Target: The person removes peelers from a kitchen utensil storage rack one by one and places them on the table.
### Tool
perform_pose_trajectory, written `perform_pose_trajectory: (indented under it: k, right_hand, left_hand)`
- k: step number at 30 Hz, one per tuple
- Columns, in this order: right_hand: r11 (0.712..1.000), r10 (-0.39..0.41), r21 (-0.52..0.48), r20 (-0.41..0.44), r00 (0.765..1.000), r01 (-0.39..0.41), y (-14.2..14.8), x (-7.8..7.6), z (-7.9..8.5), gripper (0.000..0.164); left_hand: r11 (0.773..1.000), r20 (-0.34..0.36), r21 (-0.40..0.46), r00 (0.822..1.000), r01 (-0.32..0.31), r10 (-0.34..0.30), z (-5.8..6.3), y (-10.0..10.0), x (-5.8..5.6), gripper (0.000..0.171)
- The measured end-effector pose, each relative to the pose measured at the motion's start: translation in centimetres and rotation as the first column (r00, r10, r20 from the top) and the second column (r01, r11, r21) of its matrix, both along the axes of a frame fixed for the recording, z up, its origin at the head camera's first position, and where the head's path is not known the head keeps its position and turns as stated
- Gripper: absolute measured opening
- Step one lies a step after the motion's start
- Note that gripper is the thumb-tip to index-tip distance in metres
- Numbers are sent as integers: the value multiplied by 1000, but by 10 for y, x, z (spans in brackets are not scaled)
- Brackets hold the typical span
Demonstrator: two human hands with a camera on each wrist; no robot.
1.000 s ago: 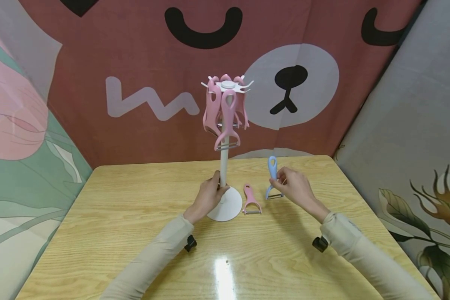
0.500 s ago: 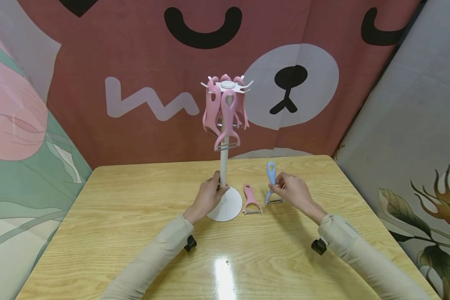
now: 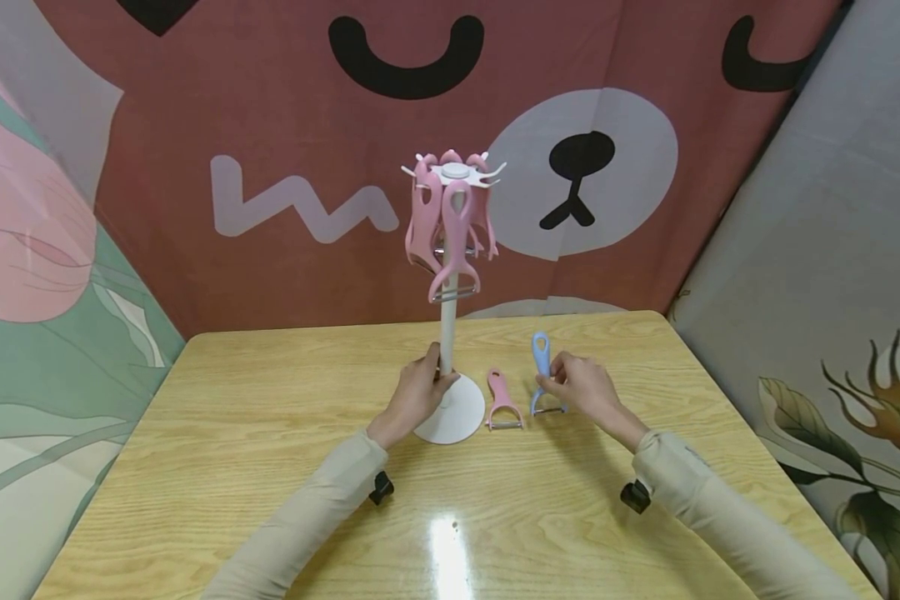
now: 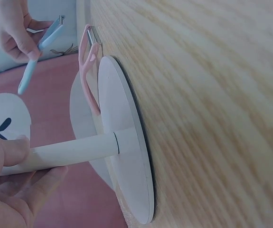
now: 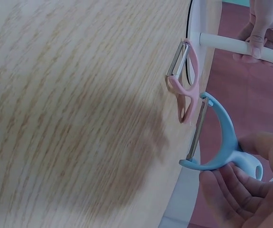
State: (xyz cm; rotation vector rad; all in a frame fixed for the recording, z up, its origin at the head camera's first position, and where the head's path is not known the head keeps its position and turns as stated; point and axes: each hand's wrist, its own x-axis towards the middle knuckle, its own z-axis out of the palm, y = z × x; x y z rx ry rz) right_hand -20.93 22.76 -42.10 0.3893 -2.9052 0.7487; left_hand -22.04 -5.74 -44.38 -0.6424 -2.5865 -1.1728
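My left hand (image 3: 412, 392) grips the pole (image 3: 448, 329) of a white stand low down, just above its round base (image 3: 461, 412). Between thumb and fingers, my right hand (image 3: 588, 387) pinches a blue peeler (image 3: 542, 354) by its handle, blade end down, over the table right of the stand. In the right wrist view the peeler's metal blade (image 5: 197, 129) hangs close above the wood. A pink peeler (image 3: 498, 388) lies between the base and the blue one. Several more pink peelers (image 3: 457, 225) hang from the hooks at the stand's top, partly hiding one another.
The wooden table (image 3: 270, 467) ends at a red cloth backdrop (image 3: 285, 275) with a cartoon face. Printed cloth also hangs on the left (image 3: 45, 250) and right (image 3: 817, 275). The stand's hooks (image 3: 495, 172) stick outward at the top.
My right hand has brought the blue peeler lower and nearer to me, a little to the left. The left hand and the stand have kept their place.
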Motion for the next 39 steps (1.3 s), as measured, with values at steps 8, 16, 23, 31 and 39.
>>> perform_pose_trajectory:
  k: [8, 16, 23, 31, 39]
  right_hand:
    - [999, -10, 34, 16, 1000, 9, 1, -1, -5, 24]
    - [999, -14, 50, 31, 999, 13, 2, -3, -11, 25]
    - [998, -1, 60, 46, 999, -2, 2, -4, -12, 25]
    - [998, -3, 69, 75, 997, -2, 0, -5, -15, 23]
    - [997, -24, 82, 119, 993, 14, -4, -6, -17, 22]
  left_hand:
    - [1000, -9, -10, 1000, 6, -6, 0, 0, 0, 22]
    - [1000, 0, 8, 1000, 10, -10, -1, 0, 0, 22]
    - [1000, -7, 6, 1000, 9, -9, -2, 0, -1, 22]
    - [1000, 13, 13, 1000, 2, -3, -1, 1, -2, 23]
    - [1000, -8, 9, 1000, 11, -11, -1, 0, -1, 23]
